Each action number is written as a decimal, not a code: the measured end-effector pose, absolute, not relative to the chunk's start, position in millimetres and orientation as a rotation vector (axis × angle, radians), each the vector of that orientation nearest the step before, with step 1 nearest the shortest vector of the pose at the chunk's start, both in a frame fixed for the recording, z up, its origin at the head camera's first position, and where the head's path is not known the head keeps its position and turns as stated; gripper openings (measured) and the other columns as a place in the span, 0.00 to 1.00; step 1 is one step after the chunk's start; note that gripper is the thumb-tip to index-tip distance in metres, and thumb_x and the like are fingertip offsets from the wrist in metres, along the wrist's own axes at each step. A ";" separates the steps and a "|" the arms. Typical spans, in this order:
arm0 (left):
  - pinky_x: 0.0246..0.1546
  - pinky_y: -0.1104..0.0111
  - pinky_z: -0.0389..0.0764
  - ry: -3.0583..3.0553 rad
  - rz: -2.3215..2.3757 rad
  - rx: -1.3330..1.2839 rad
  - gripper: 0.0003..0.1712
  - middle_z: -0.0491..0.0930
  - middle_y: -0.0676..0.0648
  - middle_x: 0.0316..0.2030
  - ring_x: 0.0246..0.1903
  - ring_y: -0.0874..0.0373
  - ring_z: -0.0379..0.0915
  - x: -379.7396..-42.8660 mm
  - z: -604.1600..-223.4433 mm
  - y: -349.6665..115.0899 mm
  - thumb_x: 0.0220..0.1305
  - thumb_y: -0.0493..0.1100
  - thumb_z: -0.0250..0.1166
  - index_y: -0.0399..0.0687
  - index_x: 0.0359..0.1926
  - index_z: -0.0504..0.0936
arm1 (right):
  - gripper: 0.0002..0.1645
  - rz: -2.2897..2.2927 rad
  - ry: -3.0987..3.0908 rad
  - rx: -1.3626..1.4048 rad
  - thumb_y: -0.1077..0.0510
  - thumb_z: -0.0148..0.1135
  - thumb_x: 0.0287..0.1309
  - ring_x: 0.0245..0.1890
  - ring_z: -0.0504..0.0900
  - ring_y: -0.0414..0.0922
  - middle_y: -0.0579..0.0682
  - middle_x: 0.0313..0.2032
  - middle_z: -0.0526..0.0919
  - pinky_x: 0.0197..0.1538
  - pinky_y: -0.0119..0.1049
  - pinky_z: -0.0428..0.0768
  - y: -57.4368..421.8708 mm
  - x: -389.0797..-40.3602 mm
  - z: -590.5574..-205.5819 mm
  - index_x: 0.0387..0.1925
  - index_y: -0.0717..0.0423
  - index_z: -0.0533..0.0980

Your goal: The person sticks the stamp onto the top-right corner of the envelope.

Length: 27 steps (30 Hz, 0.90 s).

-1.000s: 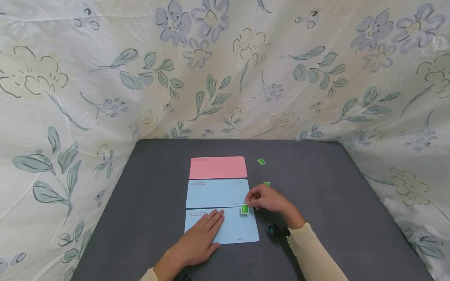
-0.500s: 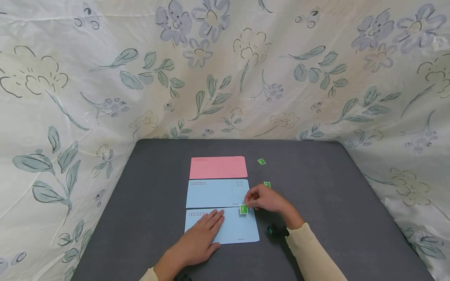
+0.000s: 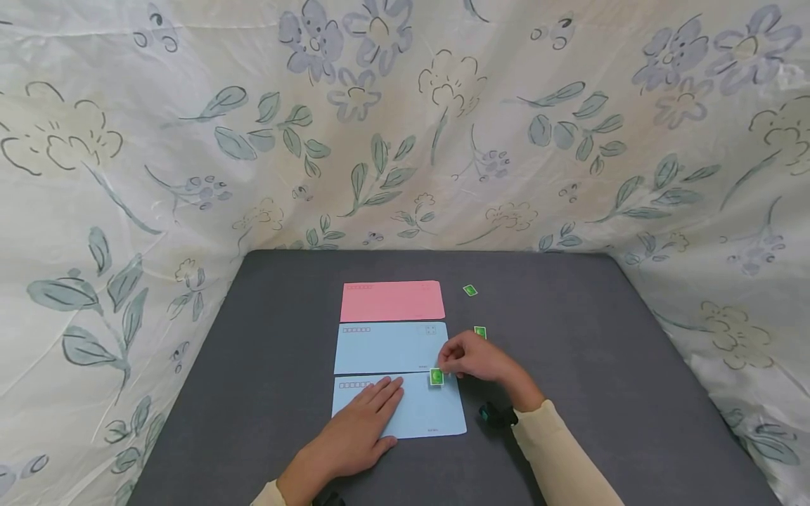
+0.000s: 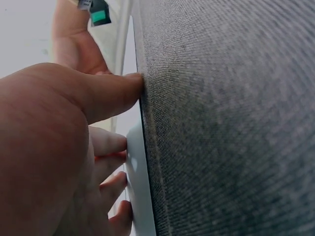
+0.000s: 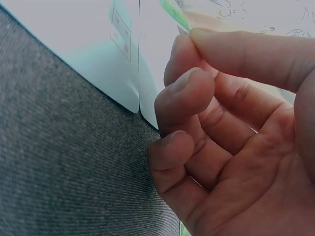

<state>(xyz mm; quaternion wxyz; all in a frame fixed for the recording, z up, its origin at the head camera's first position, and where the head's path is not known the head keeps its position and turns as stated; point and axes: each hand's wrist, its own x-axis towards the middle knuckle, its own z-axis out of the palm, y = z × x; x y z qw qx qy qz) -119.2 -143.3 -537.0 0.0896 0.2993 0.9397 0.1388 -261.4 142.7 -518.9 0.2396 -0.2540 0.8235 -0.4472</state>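
My left hand (image 3: 356,433) lies flat on the near blue envelope (image 3: 420,418), fingers spread across its left half; in the left wrist view its fingertips (image 4: 118,183) press on the paper. A small green postage stamp (image 3: 436,377) with a white border is pinched at its edge between thumb and forefinger of my right hand (image 3: 476,355). In the head view the stamp overlaps the upper right part of the near envelope. The right wrist view shows the stamp (image 5: 175,13) at the fingertips, with the other fingers curled in.
Beyond lie a second blue envelope (image 3: 386,351) and a pink envelope (image 3: 392,302), stacked edge to edge in a column. Two more green stamps, a far stamp (image 3: 470,290) and a nearer stamp (image 3: 481,332), lie to the right on the dark grey table (image 3: 569,337). A floral curtain (image 3: 405,140) surrounds it.
My right hand has slid slightly left with the pinched stamp, further over the near blue envelope. My left hand has stayed in place.
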 end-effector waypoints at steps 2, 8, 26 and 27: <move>0.81 0.53 0.56 2.799 0.413 0.880 0.43 0.55 0.48 0.85 0.84 0.51 0.48 -119.7 -537.1 -142.5 0.80 0.57 0.64 0.42 0.84 0.62 | 0.04 -1.215 2.255 -0.697 0.65 0.71 0.69 0.23 0.76 0.43 0.56 0.26 0.84 0.29 0.34 0.76 142.5 -262.4 -520.1 0.35 0.59 0.87; 0.80 0.53 0.57 2.809 0.422 0.858 0.42 0.57 0.48 0.84 0.83 0.51 0.50 -120.8 -538.0 -141.0 0.81 0.60 0.62 0.43 0.84 0.64 | 0.03 -1.217 2.248 -0.712 0.64 0.72 0.68 0.23 0.75 0.42 0.52 0.26 0.84 0.29 0.33 0.75 141.0 -263.4 -520.1 0.36 0.59 0.87; 0.76 0.48 0.66 2.933 0.383 0.925 0.40 0.66 0.44 0.80 0.78 0.45 0.61 -124.0 -548.7 -133.5 0.84 0.63 0.55 0.46 0.84 0.64 | 0.03 -1.188 2.281 -0.695 0.63 0.72 0.68 0.24 0.77 0.42 0.48 0.27 0.85 0.29 0.34 0.76 137.1 -264.4 -527.5 0.36 0.57 0.88; 0.75 0.48 0.67 2.938 0.368 0.922 0.40 0.66 0.44 0.80 0.78 0.45 0.61 -124.4 -549.3 -132.3 0.84 0.63 0.55 0.46 0.84 0.64 | 0.03 -1.187 2.282 -0.693 0.63 0.72 0.68 0.24 0.77 0.42 0.48 0.27 0.85 0.30 0.34 0.77 136.9 -264.3 -527.5 0.36 0.57 0.89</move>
